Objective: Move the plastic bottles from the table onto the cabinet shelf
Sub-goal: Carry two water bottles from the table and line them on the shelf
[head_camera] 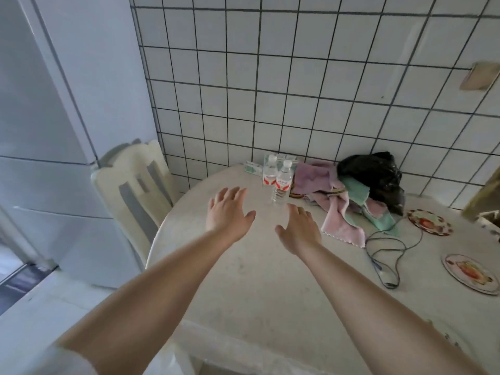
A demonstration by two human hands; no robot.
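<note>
Reaching: left hand [228, 209], right hand [299, 228] spread, empty; bottles [282, 182] upright beside cloths [343, 209].

two bottles [277, 178] on table [257, 280], cloths [343, 207] right; boxes [254, 167] behind

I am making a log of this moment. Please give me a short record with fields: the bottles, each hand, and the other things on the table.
bottles: two clear plastic bottles, the nearer bottle and the farther bottle, upright, close together near the tiled wall
left hand: open, fingers spread, above the table, holds nothing
right hand: open, just short of the nearer bottle, holds nothing
beside bottles: pile of cloths, black bag
also on table: cable, two patterned plates
cabinet shelf: not in view
</note>
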